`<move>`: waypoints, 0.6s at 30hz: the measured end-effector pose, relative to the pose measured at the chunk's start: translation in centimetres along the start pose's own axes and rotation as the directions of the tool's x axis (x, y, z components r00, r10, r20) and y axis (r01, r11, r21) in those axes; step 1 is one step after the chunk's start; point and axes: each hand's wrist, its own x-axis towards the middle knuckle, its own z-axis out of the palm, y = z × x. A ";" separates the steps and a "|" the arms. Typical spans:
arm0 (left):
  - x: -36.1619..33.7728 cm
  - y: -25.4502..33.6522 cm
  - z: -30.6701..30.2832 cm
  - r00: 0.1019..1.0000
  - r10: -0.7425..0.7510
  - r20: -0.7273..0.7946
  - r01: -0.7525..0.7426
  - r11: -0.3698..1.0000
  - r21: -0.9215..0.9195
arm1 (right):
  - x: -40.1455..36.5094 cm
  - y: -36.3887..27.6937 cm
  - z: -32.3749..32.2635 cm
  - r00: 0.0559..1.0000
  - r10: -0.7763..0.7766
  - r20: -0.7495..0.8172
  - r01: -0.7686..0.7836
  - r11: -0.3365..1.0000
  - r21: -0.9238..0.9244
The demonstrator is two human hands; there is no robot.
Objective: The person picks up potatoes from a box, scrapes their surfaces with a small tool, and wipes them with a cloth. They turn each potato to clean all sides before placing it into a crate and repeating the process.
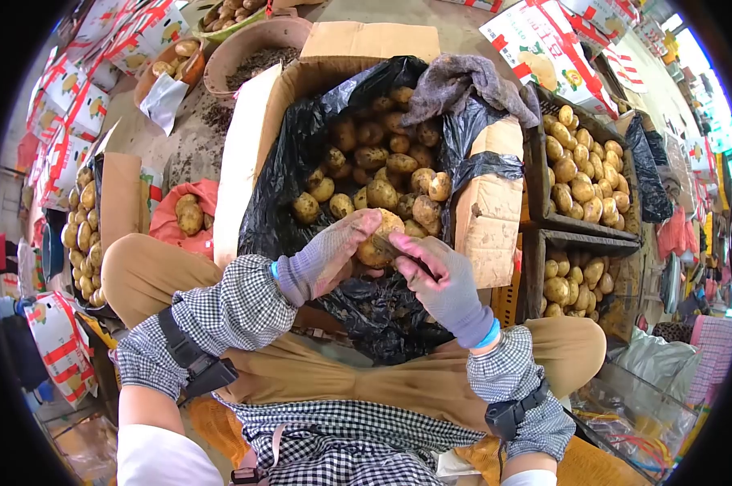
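In front of my lap, my left hand (329, 257), in a grey-purple glove, is closed around a potato (376, 249). My right hand (443, 283), gloved the same way, grips a small dark knife-like tool (414, 261) against the potato's right side. The tool's tip is hidden by fingers and potato. Just beyond both hands stands an open cardboard box (489, 212) lined with a black plastic bag (277, 182). Dirty potatoes (380, 194) are heaped inside it. A grey cloth (469, 85) lies over the box's far right corner.
Crates of cleaner potatoes (586, 174) stand on the right, one behind the other. At left are a pink bag (189, 219) with potatoes and another potato-filled box (121, 198). A basin (257, 40) of dark debris sits behind. Printed cartons (62, 101) are stacked far left.
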 end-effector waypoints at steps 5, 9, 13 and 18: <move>-0.5 0.1 0.8 0.998 0.017 0.054 -0.016 1.000 -0.010 | 0.0 0.1 0.3 0.982 0.165 -0.093 -0.141 0.965 0.223; 0.1 0.7 0.4 0.996 -0.086 0.006 0.086 0.988 -0.129 | -0.4 2.0 1.5 0.987 -0.114 -0.110 0.131 0.978 0.161; 0.0 0.1 0.5 0.994 -0.108 0.008 0.107 0.958 -0.267 | 0.0 -0.1 0.4 0.972 0.220 -0.088 -0.180 0.927 0.328; 0.5 -1.0 -0.1 0.994 -0.105 -0.016 0.090 0.911 -0.403 | -0.9 0.8 1.3 0.999 0.005 -0.045 0.001 0.989 0.150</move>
